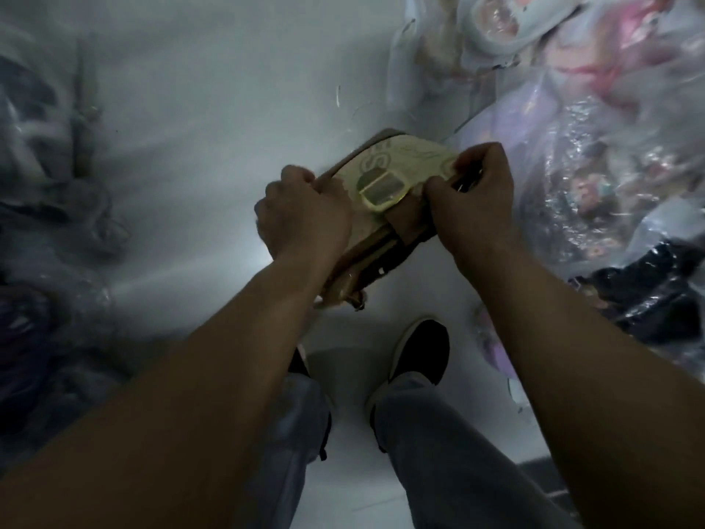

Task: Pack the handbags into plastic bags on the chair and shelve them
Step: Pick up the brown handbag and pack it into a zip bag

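A tan and cream handbag (385, 177) with a square clasp on its flap is held in the air above the pale floor, in the middle of the head view. My left hand (301, 211) grips its left end with curled fingers. My right hand (471, 192) pinches the right edge of the flap. The bag's brown strap and buckle (358, 284) hang below, between my forearms. No chair or shelf is in view.
Heaps of handbags wrapped in clear plastic (595, 154) fill the right side, with a black one (656, 292) lower down. Dimmer plastic-wrapped items (45, 208) lie along the left. My legs and a dark shoe (423, 349) stand on the white floor (213, 89).
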A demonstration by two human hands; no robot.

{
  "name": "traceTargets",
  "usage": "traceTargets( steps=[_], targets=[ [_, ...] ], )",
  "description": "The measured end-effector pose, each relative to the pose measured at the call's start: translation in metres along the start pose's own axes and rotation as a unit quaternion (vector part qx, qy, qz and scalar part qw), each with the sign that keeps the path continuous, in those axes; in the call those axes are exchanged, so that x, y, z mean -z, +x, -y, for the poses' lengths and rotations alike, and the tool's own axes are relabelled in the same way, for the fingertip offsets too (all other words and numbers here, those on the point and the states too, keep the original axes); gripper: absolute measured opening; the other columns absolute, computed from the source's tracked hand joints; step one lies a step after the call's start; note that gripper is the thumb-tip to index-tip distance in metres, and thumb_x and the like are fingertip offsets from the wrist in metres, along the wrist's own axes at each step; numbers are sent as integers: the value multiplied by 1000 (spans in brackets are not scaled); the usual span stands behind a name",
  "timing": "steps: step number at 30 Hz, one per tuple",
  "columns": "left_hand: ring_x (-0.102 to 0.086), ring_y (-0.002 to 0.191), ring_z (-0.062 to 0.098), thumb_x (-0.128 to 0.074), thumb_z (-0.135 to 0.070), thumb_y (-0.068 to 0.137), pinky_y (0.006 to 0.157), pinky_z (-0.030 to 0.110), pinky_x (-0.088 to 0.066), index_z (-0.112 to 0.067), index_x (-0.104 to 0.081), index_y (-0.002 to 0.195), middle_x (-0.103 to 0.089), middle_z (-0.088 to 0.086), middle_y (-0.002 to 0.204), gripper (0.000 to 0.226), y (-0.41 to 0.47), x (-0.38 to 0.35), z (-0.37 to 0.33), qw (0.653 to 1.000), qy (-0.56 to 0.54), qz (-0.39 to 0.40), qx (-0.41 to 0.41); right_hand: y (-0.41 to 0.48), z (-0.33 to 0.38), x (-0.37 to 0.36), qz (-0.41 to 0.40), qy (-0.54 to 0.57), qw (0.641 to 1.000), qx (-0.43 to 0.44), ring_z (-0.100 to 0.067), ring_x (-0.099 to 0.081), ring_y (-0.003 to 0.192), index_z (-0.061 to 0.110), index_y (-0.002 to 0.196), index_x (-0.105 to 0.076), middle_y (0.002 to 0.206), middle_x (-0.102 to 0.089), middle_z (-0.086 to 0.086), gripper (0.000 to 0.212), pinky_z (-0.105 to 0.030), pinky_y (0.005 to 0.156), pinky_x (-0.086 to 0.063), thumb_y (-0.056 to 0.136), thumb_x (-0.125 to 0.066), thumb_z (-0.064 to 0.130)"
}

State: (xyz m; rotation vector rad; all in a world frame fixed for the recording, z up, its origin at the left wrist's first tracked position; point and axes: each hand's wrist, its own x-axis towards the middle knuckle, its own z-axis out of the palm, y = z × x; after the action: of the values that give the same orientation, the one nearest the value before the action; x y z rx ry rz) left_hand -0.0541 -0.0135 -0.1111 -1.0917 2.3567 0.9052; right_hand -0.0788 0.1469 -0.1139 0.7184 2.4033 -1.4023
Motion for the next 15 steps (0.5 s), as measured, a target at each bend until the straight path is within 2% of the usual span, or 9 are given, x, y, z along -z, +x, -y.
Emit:
traceTargets(
  steps=[2, 3, 4, 6, 9, 11, 13, 14, 15],
  targets=[
    [-50, 116, 17, -45, -43, 100, 84, 21, -37, -22, -57, 126, -57, 3, 127, 36, -10, 13, -25, 994, -64, 7, -86, -7, 21, 25, 20, 9, 1000, 15, -18, -56, 80, 26, 105, -43, 96, -52, -4, 40, -38, 61, -56, 75, -63, 8],
    [-51, 115, 14, -45, -46, 101, 84, 19, -39, -22, -59, 125, -58, 0, 125, 37, -14, 18, -38, 989, -80, 20, -125, -10, 31, 38, 19, 28, 999, 9, -18, -58, 78, 28, 110, -40, 96, -53, -5, 46, -34, 58, -55, 76, -61, 5],
    [-53, 114, 13, -44, -51, 99, 89, 22, -43, -24, -61, 122, -59, -4, 123, 39, -18, 22, -51, 982, -88, 31, -165, -14, 41, 51, 16, 59, 998, -3, -18, -58, 74, 29, 114, -35, 94, -52, -5, 51, -32, 54, -53, 77, -59, 3],
    [-53, 121, 16, -44, -60, 94, 103, 36, -44, -28, -63, 121, -60, -7, 125, 46, -30, 29, -75, 967, -59, 56, -240, -21, 59, 79, 19, 104, 994, -35, -16, -55, 68, 29, 118, -29, 93, -49, -2, 59, -27, 49, -50, 77, -58, -2],
    [-31, 146, 25, -38, -73, 90, 118, 51, -24, -31, -55, 137, -47, 1, 150, 65, -63, 42, -109, 920, 94, 41, -378, -32, 85, 124, 58, 106, 992, -30, -14, -54, 78, 28, 117, -29, 97, -48, 1, 63, -19, 44, -45, 73, -58, -8],
    [-26, 148, 28, -29, -77, 90, 120, 54, -18, -31, -54, 139, -44, 3, 154, 71, -90, 54, -135, 871, 160, 54, -462, -39, 98, 151, 103, 103, 989, -20, -13, -55, 84, 28, 116, -30, 101, -52, -1, 63, -16, 47, -45, 71, -55, -10],
    [-47, 133, 26, -22, -78, 91, 108, 47, -38, -31, -55, 135, -59, 3, 137, 73, -114, 63, -158, 852, 159, 133, -480, -47, 105, 176, 124, 107, 986, -24, -15, -57, 86, 29, 115, -31, 102, -56, -3, 65, -22, 54, -48, 67, -56, -8],
    [-57, 118, 25, -22, -77, 93, 94, 43, -45, -31, -57, 129, -65, 1, 122, 68, -124, 65, -167, 853, 163, 167, -466, -52, 107, 188, 119, 109, 986, -33, -16, -58, 85, 29, 114, -31, 102, -56, -4, 65, -26, 55, -48, 65, -57, -6],
    [-60, 106, 25, -24, -73, 95, 81, 38, -45, -29, -58, 120, -65, 1, 107, 61, -132, 63, -175, 854, 180, 182, -454, -58, 108, 200, 111, 110, 987, -47, -17, -57, 84, 28, 115, -30, 103, -54, -5, 66, -27, 55, -47, 64, -57, -4]
  ],
)
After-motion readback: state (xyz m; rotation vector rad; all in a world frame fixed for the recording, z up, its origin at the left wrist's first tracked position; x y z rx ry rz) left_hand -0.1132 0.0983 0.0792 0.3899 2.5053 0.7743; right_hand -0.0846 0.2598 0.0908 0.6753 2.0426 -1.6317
